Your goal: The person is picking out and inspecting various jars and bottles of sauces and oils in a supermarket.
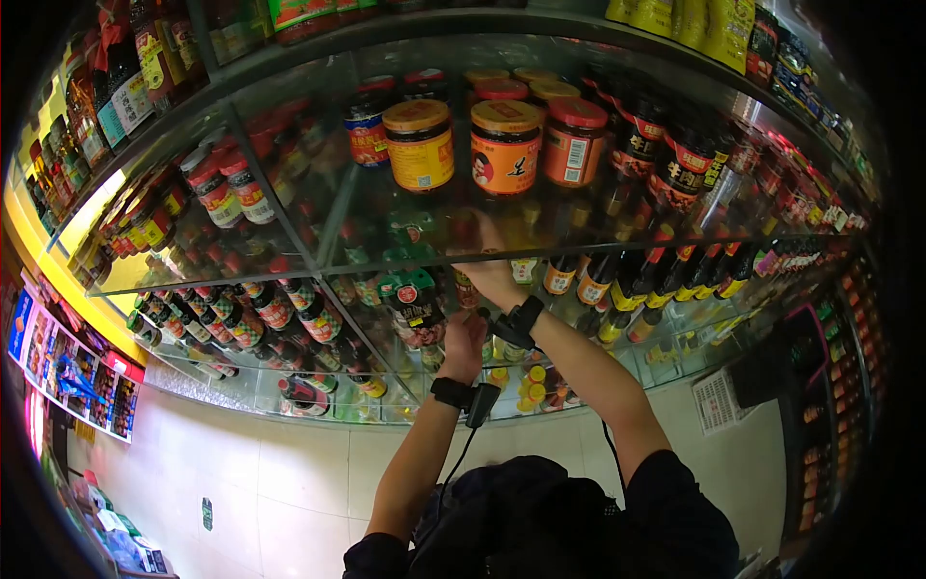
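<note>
- Our left hand (465, 343) is raised below the front edge of the glass shelf (555, 252), fingers bunched and curled; we cannot tell whether they grip anything.
- Our right hand (490, 270) reaches in past that same edge, partly seen through the glass; its fingertips are blurred, so we cannot tell whether it is holding something.
- Nearest our hands is a black pouch with a green top (413, 299), just to the left of our left hand and under the shelf's front edge.
- We wear a dark wristband (451, 392) on the left wrist and a black wrist device (521, 321) on the right.
- On the glass shelf, back from its front edge, we see a yellow-labelled jar (421, 150), an orange-labelled jar (505, 152) and a red-lidded jar (576, 143) in a row, with black-labelled jars (683, 164) towards the right.
- Below the edge, right of our hands, stand dark bottles with yellow labels (632, 292); to the left, bottles with checkered labels (270, 307).
- Lower still, near our left wrist, are yellow-capped bottles (532, 388).
- Beyond the cabinet's bottom edge we see a pale tiled floor (299, 473).
</note>
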Demonstrator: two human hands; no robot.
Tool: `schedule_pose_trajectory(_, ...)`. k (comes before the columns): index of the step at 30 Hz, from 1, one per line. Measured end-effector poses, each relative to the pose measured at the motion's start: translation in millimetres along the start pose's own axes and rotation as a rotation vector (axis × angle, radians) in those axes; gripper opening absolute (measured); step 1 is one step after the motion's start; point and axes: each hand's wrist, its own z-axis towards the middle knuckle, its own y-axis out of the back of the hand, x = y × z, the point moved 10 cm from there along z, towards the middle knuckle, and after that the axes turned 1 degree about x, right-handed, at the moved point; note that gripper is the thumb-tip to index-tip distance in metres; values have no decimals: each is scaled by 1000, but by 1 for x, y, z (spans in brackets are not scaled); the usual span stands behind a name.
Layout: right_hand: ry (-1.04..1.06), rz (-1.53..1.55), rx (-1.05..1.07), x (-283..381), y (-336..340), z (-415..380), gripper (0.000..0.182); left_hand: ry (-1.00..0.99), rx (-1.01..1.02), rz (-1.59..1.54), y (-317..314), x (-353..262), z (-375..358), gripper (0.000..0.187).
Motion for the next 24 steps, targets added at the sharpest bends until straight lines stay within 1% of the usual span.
schedule_pose_trajectory(1,-1,-2,-3,6,0,-3,65,-12,19,-1,-2,-1,-1,23)
schedule_pose_trajectory(2,19,-201,-7,20,0,-6,69,-8,20,0,-2,1,-1,23)
schedule_pose_trajectory(3,38,-400,-12,30,0,-9,72,-5,16,18,-1,2,-2,30)
schedule_pose_trajectory(4,36,-402,-15,30,1,-14,72,-2,12,36,1,3,-2,38)
schedule_pose_trajectory(6,-43,-473,-12,24,4,-22,72,21,-20,28,6,8,-3,38)
schedule_pose_trajectory(7,-46,-474,-16,23,6,-26,72,40,-52,18,9,10,-4,39)
schedule_pose_trajectory(9,-121,-365,5,13,9,-35,72,24,-35,23,11,10,-8,40)
schedule_pose_trajectory(10,-124,-366,2,14,11,-38,72,4,-17,26,7,6,-14,41)
schedule_pose_trajectory(11,-43,-472,-6,23,12,-40,71,9,-17,28,3,4,-19,41)
schedule_pose_trajectory(12,38,-576,-13,33,12,-43,70,0,-58,71,3,1,-24,41)
schedule_pose_trajectory(13,35,-578,-16,29,14,-49,70,-9,-99,113,2,-3,-32,41)
schedule_pose_trajectory(15,32,-622,-107,24,27,-67,58,-14,-88,173,-2,-7,-41,39)
schedule_pose_trajectory(16,30,-625,-111,29,30,-73,58,-23,-74,231,-3,-10,-43,37)
schedule_pose_trajectory(17,-15,-571,-141,37,35,-80,48,-20,-72,233,0,-10,-44,37)
schedule_pose_trajectory(19,-106,-441,-210,52,49,-98,30,-19,-3,201,5,-9,-49,32)
schedule_pose_trajectory(20,-151,-364,-250,55,58,-112,21,3,31,179,10,-6,-54,27)
schedule_pose_trajectory(21,-175,-318,-296,54,69,-129,17,7,33,181,19,-5,-59,27)
schedule_pose_trajectory(23,-204,-231,-416,56,90,-164,11,134,-12,162,43,10,-74,25)
schedule_pose_trajectory(24,-210,-189,-489,59,99,-183,9,138,-10,164,53,13,-78,25)
